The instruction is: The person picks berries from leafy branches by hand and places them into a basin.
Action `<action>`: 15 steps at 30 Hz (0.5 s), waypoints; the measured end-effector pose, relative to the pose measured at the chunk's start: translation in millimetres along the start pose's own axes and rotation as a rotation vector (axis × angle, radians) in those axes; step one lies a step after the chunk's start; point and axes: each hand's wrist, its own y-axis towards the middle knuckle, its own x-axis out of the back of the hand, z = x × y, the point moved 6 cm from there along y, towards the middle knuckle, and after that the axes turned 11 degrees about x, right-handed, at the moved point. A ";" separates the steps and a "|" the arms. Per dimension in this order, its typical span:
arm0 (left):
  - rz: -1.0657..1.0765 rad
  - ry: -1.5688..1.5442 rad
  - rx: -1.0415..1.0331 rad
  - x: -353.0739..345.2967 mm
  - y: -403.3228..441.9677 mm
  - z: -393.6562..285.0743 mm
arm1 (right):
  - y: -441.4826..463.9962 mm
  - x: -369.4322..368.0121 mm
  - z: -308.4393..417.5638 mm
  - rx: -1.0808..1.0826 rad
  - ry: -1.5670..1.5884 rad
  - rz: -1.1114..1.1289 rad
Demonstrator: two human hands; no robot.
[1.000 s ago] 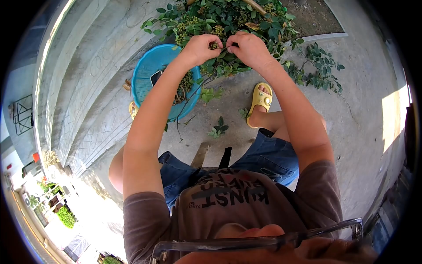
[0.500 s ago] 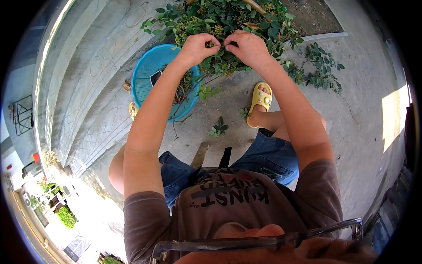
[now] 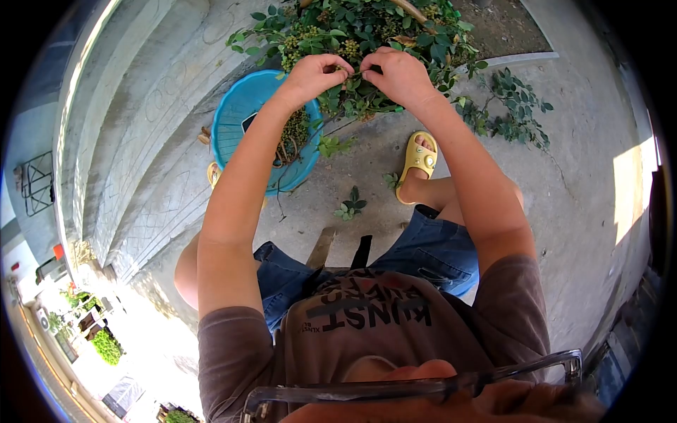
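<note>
My left hand (image 3: 319,74) is pinched closed at the near side of a heap of leafy branches (image 3: 367,35) with clusters of small green berries. What its fingertips grip is too small to name. Close beside it, my right hand (image 3: 396,76) is also pinched, its fingertips on a thin stem among the leaves. A blue basin (image 3: 227,134) stands on the ground below and left of the heap, partly behind my left forearm. Picked berry clusters (image 3: 295,134) lie in it, along with a phone (image 3: 248,123), mostly hidden by the arm.
Curved concrete steps (image 3: 141,106) rise at the left. A leafy branch (image 3: 518,106) lies on the concrete at the right, near a patch of soil (image 3: 504,28). A loose sprig (image 3: 350,204) lies between my feet, one in a yellow sandal (image 3: 419,161).
My left hand has shifted slightly left and its forearm now covers more of the phone. The thin twigs hanging over the basin's near edge have moved left. My right hand has barely moved.
</note>
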 end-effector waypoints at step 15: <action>0.075 -0.121 0.054 -1.4 -5.5 -3.8 | 1.9 0.2 -3.2 -0.015 0.024 0.001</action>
